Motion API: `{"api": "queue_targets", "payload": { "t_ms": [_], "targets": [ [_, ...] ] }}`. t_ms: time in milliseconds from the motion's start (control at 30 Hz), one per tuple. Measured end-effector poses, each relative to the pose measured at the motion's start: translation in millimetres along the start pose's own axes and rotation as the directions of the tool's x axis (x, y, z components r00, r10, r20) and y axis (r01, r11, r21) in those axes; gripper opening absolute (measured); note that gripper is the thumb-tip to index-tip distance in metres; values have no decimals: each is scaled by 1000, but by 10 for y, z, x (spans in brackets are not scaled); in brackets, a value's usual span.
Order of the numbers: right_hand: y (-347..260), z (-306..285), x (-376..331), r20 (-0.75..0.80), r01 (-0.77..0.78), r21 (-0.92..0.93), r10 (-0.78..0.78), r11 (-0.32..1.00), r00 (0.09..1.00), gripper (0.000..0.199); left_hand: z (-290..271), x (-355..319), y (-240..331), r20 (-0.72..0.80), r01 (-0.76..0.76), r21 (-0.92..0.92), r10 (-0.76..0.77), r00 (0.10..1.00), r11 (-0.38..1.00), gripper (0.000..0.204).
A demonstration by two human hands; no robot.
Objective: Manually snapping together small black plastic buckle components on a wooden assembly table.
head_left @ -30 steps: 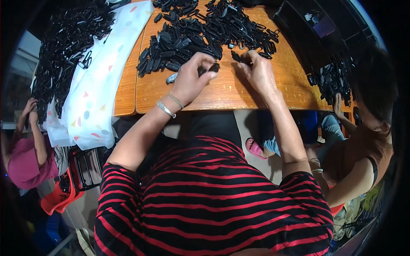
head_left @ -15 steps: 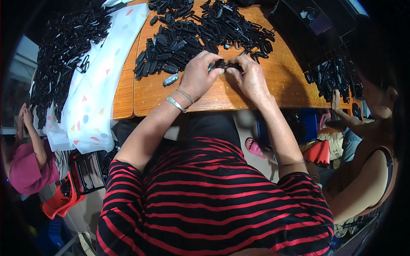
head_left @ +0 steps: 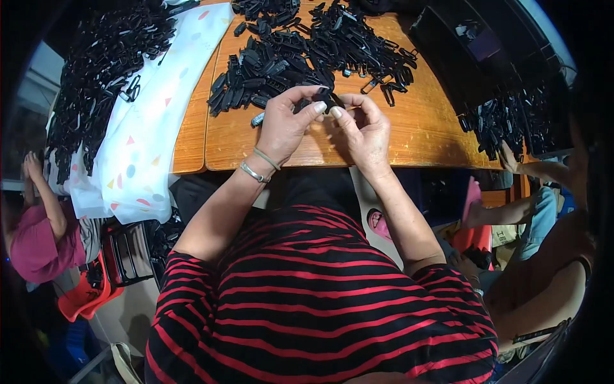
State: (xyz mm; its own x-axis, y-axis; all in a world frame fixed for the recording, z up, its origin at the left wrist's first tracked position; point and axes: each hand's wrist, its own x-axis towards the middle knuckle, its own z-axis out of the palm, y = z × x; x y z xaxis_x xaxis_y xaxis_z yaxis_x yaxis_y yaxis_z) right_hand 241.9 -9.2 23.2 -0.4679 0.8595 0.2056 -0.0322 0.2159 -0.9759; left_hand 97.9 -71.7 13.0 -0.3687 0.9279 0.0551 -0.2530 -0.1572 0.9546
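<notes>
Between the fingertips of both hands is a small black plastic piece (head_left: 328, 98), held just above the near part of the wooden table (head_left: 441, 131). My left hand (head_left: 284, 125) pinches it from one side, thumb and fingers closed. On the other side my right hand (head_left: 368, 131) grips it between thumb and forefinger. The fingers cover much of the piece, so its exact kind is hidden. Just beyond lies a big loose pile of black plastic pieces (head_left: 275, 67), solid ones on the left and slim open frames (head_left: 389, 93) on the right. A shiny piece (head_left: 257, 120) rests beside my left hand.
A white patterned plastic sheet (head_left: 144, 144) drapes down the left, with another heap of black parts (head_left: 96, 83) on it. At the right, a co-worker's hand (head_left: 509, 157) touches a third pile (head_left: 492, 125) beside a dark box (head_left: 476, 48). Another person (head_left: 48, 249) sits at far left.
My hands have turned the black piece more upright, and my right hand has swung its thumb up. The co-worker at the right has shifted. The whole view has moved slightly.
</notes>
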Motion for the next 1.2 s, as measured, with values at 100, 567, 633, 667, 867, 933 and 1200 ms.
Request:
{"api": "queue_targets", "payload": {
  "t_ms": [100,567,633,667,867,933,1200],
  "targets": [
    [16,23,3,10,53,-31,-53,998,999,21,-18,-15,-20,9,-69,39,69,998,997,26],
    [132,223,-190,55,265,-439,-269,858,962,38,-63,-332,-71,22,-179,248,179,984,952,22],
    [188,267,-241,72,222,-415,-211,882,975,46,-75,-366,-31,69,-94,152,84,994,984,20],
    [175,311,-286,155,283,-362,-243,888,958,45,-87,-370,-45,86,-154,225,138,987,962,21],
    [81,550,-517,239,282,-195,-233,939,942,41,-279,-639,80,88,-56,146,43,995,988,20],
    [99,622,-516,345,260,-213,-177,942,922,41,-364,-783,181,-2,113,9,-113,994,994,20],
    [67,109,27,450,481,-434,-279,762,848,19,-1706,-2092,539,-337,379,869,-180,924,318,20]
  ]
}}
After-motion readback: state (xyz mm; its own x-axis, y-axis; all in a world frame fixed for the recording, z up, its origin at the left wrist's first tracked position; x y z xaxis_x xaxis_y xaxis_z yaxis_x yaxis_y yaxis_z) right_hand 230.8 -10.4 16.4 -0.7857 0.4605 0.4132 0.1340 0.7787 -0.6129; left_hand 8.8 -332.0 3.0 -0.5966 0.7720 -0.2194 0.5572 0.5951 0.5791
